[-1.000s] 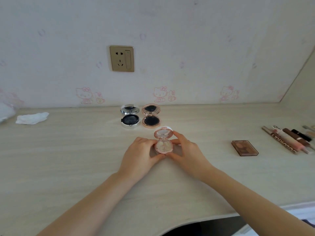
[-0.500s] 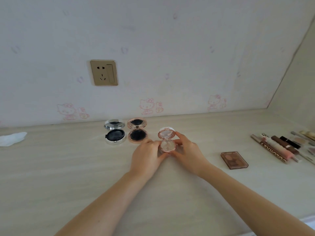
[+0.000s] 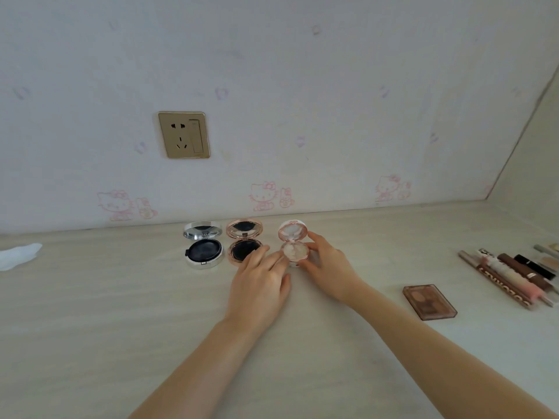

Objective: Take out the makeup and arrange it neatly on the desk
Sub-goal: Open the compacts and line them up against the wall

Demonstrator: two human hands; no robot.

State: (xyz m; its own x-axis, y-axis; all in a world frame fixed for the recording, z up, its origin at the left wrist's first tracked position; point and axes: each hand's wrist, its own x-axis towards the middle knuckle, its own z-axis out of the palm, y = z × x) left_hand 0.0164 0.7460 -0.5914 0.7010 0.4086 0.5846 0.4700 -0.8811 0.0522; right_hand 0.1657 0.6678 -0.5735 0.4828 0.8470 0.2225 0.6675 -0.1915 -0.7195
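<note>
Setting the small pink compact [image 3: 294,244] down on the desk [image 3: 90,313], both hands are at its base: the right hand [image 3: 328,267] curls thumb and fingers round the right side of the base, holding it, while the left hand [image 3: 260,282] lies with fairly straight fingers, tips touching the compact's left edge, steadying rather than gripping. Landmark is the wall socket [image 3: 184,135]: the pink compact sits below and to the right of it, lid open and standing upright, last in a row with a rose-gold compact [image 3: 244,244] just beside it on the left and a silver compact [image 3: 203,244] almost straight below the socket, both open too. Well to the right of the socket lie a brown eyeshadow palette [image 3: 429,301] and a bunch of tubes and sticks [image 3: 511,276] side by side; a white tissue [image 3: 18,255] lies far left. Handling guess: the compact looks light, hard plastic, smooth so a bit slippery; the hinge and open lid are likely the weak part, and the pressed powder inside probably cracks if dropped. Best to hold the round base by its sides, not the lid, and slide it for small alignment nudges. Gap to the rose-gold compact is small, so a sideways push may knock that one.
</note>
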